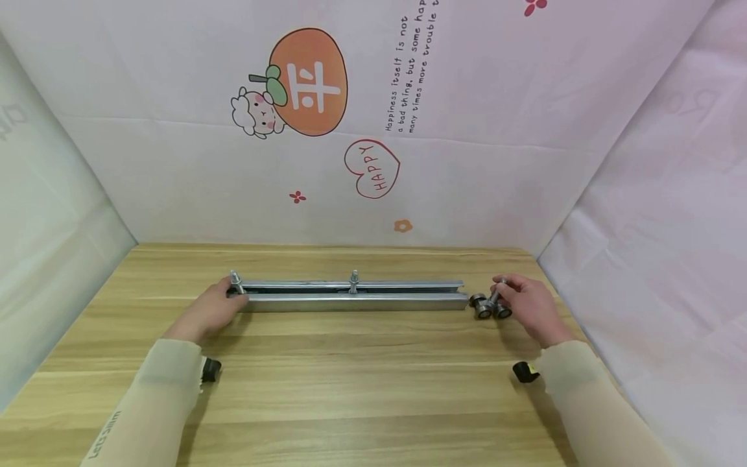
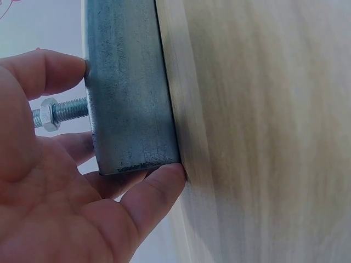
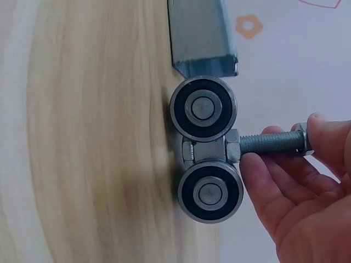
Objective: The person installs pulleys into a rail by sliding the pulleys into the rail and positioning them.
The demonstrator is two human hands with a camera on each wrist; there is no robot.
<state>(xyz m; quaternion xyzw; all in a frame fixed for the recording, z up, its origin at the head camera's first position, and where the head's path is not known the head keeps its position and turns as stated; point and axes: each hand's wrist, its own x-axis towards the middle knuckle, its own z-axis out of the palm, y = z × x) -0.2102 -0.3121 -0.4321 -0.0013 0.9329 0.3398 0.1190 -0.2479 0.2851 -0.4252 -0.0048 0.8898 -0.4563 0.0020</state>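
A galvanized steel C-channel track [image 1: 356,303] lies across the wooden table with its slot facing up. Two threaded bolts with nuts rise from the slot, one mid-length [image 1: 353,280] and one at the left end [image 1: 235,280]. My left hand [image 1: 211,312] grips the track's left end, thumb and fingers around its sides and end face, as the left wrist view shows. In my right hand [image 1: 532,310] is a roller trolley [image 3: 208,148], held by its bolt [image 3: 271,142]. Its bearing wheels stand just off the track's right end, the front wheel overlapping that end in the right wrist view.
The wooden tabletop [image 1: 350,389] runs under both arms. A printed white cloth [image 1: 233,194] hangs behind the table, with more cloth at the left and right sides. Small black wrist cameras [image 1: 525,371] sit at the sleeve cuffs.
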